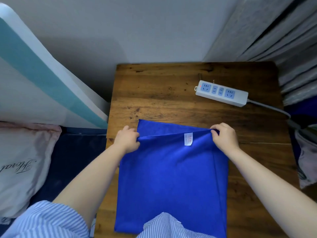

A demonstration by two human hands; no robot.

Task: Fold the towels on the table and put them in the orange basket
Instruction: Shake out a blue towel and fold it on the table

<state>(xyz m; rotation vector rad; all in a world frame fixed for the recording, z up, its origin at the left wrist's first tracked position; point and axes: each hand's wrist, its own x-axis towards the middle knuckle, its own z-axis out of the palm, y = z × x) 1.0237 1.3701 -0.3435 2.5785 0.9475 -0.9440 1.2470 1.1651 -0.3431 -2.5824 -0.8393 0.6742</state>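
A blue towel (171, 177) lies on the near half of a wooden table (171, 100), running from the near edge out toward the middle. Both hands are at its far end. The left hand (127, 139) pinches the top layer at the far-left corner, fingers curled round the cloth. The right hand (224, 136) pinches the same layer at the far-right corner, thumb and fingers closed on the edge. Between the hands the gripped edge is pulled taut in a straight line, with creases fanning from the right corner. A lower layer shows just beyond that edge, lying flat on the wood, wider at the left and narrowing to nothing at the right hand. A small white label (188, 139) sits on the top layer just near of the taut edge, closer to the right hand.

On the far right of the table lies a white power strip (221, 92), well apart from the towel, its cord (271, 107) running off the right edge. A pillow (20, 162) lies to the left of the table.
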